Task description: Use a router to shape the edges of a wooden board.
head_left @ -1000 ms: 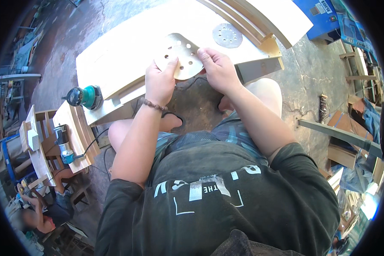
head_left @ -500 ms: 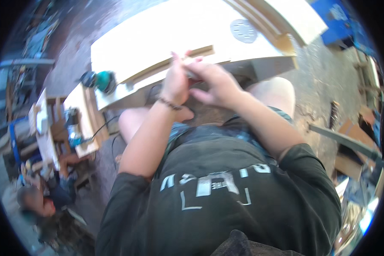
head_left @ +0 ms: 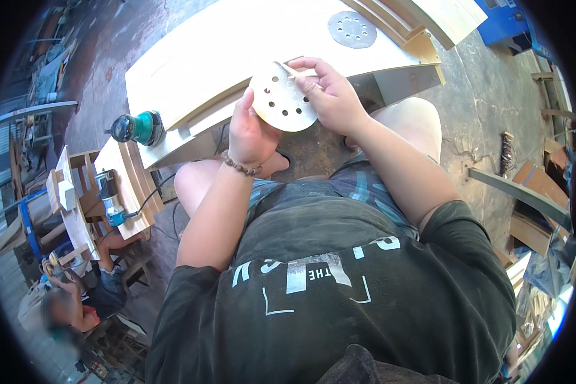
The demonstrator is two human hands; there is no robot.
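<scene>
A pale round sanding disc (head_left: 281, 105) with a ring of holes is held in front of me, over the near edge of the white board (head_left: 192, 61). My right hand (head_left: 333, 96) pinches its upper right rim between thumb and fingers, where a bit of the edge is lifted. My left hand (head_left: 253, 131) supports the disc's left side, thumb up along the rim and fingers partly hidden behind it. A second, grey sanding disc (head_left: 352, 29) with holes lies at the board's far right. On the board's left corner stands a green and black sander (head_left: 137, 128).
A teal corded power tool (head_left: 112, 201) rests on a wooden piece (head_left: 131, 166) at left. Wooden strips (head_left: 390, 29) and a blue box (head_left: 505, 22) are at the far right. Another person (head_left: 70, 307) sits at lower left. A grey bar (head_left: 525, 195) and cardboard (head_left: 537, 221) lie right.
Half a second ago my hands were close together and blurred, higher over the board's edge. They have since moved apart slightly, and the pale sanding disc now faces me between them.
</scene>
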